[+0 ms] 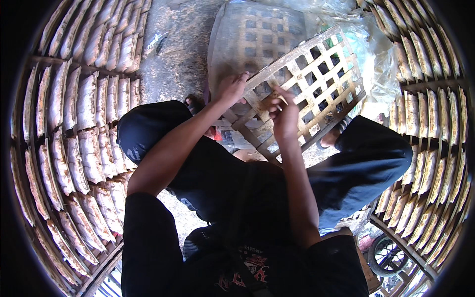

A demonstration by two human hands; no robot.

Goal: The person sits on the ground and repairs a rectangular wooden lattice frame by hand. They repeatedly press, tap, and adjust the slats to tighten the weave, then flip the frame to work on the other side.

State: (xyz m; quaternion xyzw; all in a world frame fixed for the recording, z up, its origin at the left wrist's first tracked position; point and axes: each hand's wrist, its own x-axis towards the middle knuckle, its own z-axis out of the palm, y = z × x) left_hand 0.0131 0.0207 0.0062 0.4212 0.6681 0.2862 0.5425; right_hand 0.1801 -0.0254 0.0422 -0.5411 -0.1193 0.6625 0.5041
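A woven bamboo lattice rack (316,74) tilts in front of me, resting near my knees. My left hand (231,88) grips its lower left edge with fingers over the frame. My right hand (283,115) pinches a thin bamboo strip (282,99) against the lattice near its lower middle. My dark trousers (366,153) spread to both sides below the rack.
Long rows of pale flat dried pieces lie on bamboo racks at the left (84,123) and right (425,119). A plastic-covered lattice (252,34) lies behind the tilted rack on grey ground (173,64). A small wheel (388,255) shows at lower right.
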